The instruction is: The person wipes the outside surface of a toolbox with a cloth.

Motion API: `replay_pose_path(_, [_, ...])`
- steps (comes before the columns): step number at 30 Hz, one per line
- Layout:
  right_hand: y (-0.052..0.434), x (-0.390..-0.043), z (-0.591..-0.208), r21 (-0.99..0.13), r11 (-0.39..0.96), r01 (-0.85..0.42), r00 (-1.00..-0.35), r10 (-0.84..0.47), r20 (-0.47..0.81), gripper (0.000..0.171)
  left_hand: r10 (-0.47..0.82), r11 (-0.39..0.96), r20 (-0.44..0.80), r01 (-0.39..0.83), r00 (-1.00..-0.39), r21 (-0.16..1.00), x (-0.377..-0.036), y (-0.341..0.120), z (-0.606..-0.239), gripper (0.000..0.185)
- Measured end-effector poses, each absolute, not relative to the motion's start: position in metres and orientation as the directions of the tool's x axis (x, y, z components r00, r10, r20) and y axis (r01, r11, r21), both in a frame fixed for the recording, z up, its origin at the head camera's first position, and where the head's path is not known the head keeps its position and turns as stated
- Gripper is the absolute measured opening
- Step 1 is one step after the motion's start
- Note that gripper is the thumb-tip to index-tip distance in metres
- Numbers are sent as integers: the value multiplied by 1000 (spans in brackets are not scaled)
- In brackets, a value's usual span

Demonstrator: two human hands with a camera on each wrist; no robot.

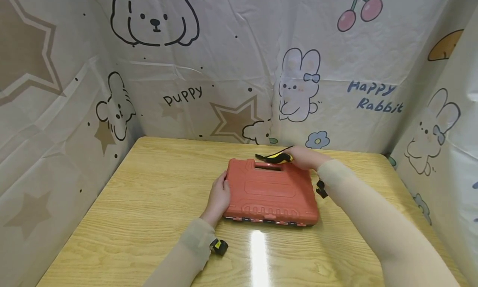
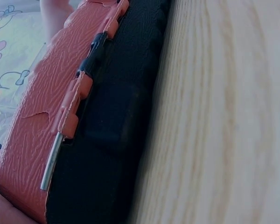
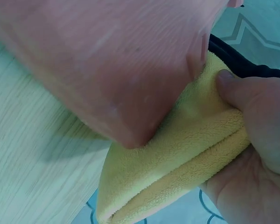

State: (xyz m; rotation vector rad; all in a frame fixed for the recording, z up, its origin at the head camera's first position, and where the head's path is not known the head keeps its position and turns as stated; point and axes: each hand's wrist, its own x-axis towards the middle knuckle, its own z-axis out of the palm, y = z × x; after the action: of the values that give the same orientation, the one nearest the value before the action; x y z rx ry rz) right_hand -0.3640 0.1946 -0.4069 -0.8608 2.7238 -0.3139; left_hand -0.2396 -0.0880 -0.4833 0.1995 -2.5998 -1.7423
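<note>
Red case (image 1: 270, 202), textured, black-based, is held by left hand (image 1: 219, 197), yellow cloth (image 3: 172, 144) by right hand (image 1: 304, 156).

- Table (image 1: 160, 183): pale wood grain, a white glare (image 1: 259, 258) on its near part
- Sheet (image 1: 224, 59): pale, creased, hanging behind the table and along both sides
- Printed at the back: dog face (image 1: 154, 23), cherries (image 1: 360, 15), rabbit (image 1: 298, 88), blue flower (image 1: 317, 140), lettering "Puppy" (image 1: 183, 96) and "Happy Rabbit" (image 1: 375, 96)
- Left side: large brown star (image 1: 22, 50)
- Right side: another rabbit (image 1: 433, 133)
</note>
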Motion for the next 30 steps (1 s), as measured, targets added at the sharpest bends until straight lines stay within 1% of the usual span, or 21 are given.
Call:
replay_pose_path(4, [201,-362,-407,-294,813,-503,-801,-566,-194,36,-109,371,-73,-109,-991,922,-239,-87,-483,49])
replay_pose_path(9, [208,-359,-405,-289,837,-465,-822,-529,-210,36,-110,359,-85,-119,-990,926,-239,-87,-483,49])
replay_pose_path(14, [218,-359,-407,-255,847,-466,-832,-517,-200,38,-107,356,-85,-118,-991,927,-240,-87,-484,49])
replay_pose_path(20, [234,-356,-410,-254,846,-468,-838,-517,-176,32,-109,352,-84,-117,-991,929,-241,-87,-486,49])
replay_pose_path(24, [244,-354,-411,-266,829,-492,-829,-539,-146,30,-112,354,-83,-118,-990,928,-241,-87,-486,49])
replay_pose_path(30, [254,-350,-413,-315,826,-467,-842,-524,-125,28,-105,345,-94,-125,-990,930,-241,-87,-485,49])
